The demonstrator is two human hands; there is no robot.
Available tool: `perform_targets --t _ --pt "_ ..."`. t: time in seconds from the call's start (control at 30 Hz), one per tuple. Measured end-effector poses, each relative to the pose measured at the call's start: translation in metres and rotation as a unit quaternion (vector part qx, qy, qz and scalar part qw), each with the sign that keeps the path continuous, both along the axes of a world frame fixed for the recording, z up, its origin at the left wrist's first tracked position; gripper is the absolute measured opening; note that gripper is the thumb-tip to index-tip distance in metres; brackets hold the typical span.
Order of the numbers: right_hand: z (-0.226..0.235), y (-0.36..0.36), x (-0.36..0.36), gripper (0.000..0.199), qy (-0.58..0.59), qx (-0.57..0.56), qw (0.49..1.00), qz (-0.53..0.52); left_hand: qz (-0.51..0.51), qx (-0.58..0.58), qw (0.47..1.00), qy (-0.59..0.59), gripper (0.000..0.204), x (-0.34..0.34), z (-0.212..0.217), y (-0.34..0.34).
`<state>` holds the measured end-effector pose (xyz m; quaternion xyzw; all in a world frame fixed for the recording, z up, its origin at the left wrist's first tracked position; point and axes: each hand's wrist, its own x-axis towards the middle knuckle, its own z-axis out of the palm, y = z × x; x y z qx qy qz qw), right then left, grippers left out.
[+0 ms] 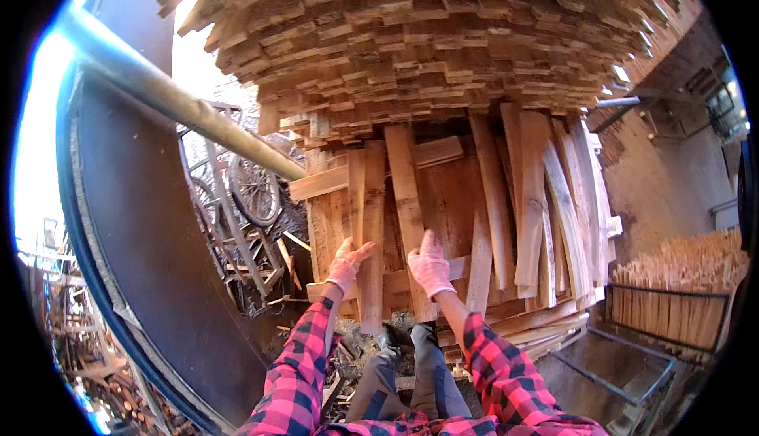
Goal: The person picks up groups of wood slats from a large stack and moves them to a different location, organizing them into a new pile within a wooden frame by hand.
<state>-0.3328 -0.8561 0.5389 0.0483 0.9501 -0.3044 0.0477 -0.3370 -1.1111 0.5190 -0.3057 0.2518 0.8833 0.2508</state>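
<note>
My left hand (348, 264), in a pale pink glove, is open. Its fingers reach over the left edge of a long wooden board (370, 238) lying lengthwise on the stack. Beside it, my right hand (431, 266), gloved alike, is closed at the edge of a second board (405, 191); its fingertips are partly hidden. The far ends of both boards meet the tall pile of stacked boards (443, 56). Crosswise strips (320, 183) lie under them. Several more boards (531, 199) lie loosely to the right.
A metal pole (174, 108) slants in at the left, next to a dark panel (150, 222). Behind it stands a bicycle wheel (254, 191) among scrap wood. At lower right are a metal frame (624, 361) and upright bundled slats (672, 294). Wood debris lies around my feet.
</note>
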Motion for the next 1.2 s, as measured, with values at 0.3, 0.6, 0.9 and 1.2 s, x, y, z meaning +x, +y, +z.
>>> perform_targets --t 0.3,0.6,0.9,1.2 --pt "0.073 -0.022 -0.051 0.109 -0.182 0.057 0.981 -0.02 -0.106 -0.793 0.576 0.167 0.08 -0.092 0.013 -0.09" --pt "0.068 -0.002 -0.054 0.102 -0.157 0.018 0.987 -0.033 -0.154 -0.757 0.623 0.12 0.097 -0.179 0.008 -0.131" --pt "0.078 -0.014 -0.062 0.106 -0.224 0.05 0.97 -0.083 -0.299 -0.777 0.544 0.1 0.087 -0.217 0.021 -0.131" --pt "0.073 0.003 -0.056 0.107 -0.199 0.001 0.974 -0.112 0.018 -0.719 0.669 0.186 0.091 -0.106 0.048 -0.003"
